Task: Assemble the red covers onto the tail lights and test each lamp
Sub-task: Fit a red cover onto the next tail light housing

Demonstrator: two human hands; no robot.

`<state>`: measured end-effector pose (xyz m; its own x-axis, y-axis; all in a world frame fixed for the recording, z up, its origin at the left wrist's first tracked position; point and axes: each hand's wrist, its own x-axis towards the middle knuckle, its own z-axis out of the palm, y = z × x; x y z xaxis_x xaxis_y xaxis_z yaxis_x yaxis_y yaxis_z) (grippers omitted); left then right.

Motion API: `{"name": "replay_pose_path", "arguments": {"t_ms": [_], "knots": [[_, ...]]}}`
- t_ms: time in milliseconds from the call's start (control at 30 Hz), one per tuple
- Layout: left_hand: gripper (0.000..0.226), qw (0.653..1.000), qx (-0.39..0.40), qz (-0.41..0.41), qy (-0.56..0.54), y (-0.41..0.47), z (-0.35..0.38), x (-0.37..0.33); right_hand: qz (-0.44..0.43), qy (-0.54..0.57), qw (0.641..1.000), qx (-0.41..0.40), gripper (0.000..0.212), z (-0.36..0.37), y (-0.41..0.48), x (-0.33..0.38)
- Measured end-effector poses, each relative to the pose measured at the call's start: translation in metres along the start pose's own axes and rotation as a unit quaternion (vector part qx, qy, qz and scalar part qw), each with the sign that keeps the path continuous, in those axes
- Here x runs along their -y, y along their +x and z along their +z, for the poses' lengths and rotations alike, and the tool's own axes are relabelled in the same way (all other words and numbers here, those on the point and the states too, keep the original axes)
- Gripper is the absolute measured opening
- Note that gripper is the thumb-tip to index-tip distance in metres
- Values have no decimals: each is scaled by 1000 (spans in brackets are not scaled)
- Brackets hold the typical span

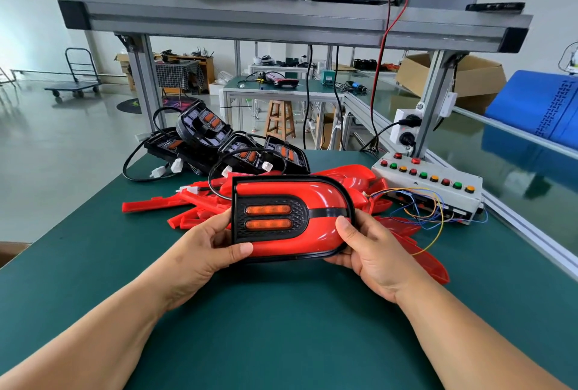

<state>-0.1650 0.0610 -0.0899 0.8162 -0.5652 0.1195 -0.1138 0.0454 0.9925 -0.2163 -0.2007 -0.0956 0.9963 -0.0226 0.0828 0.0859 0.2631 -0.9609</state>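
The left hand [212, 249] and right hand [372, 252] grip opposite ends of a covered tail light [316, 233], thumbs on its face, over the counter [281, 327]. Green surface lies open nearer the person. Behind it crowd loose red covers [194, 205], black lamps [231, 145], and a button box [438, 189] at the right edge.

Red tail light [291, 217], amber lenses [268, 217], green table [281, 327]

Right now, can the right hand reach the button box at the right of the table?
Probably not yet: the right hand grips the tail light. The button box lies unblocked beyond it.
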Motion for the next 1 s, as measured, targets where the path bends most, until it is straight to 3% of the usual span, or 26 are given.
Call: {"name": "replay_pose_path", "arguments": {"t_ms": [733,900,1000], "knots": [[55,996,-13,35,87,2,3,5,-6,-11,1000,-29,38,1,3,-2],[50,997,-10,32,64,4,2,4,1,5,1000,-25,40,1,3,-3],[50,1000,-5,14,-6,3,-1,5,11,20,1000,-17,41,1,3,-2]]}}
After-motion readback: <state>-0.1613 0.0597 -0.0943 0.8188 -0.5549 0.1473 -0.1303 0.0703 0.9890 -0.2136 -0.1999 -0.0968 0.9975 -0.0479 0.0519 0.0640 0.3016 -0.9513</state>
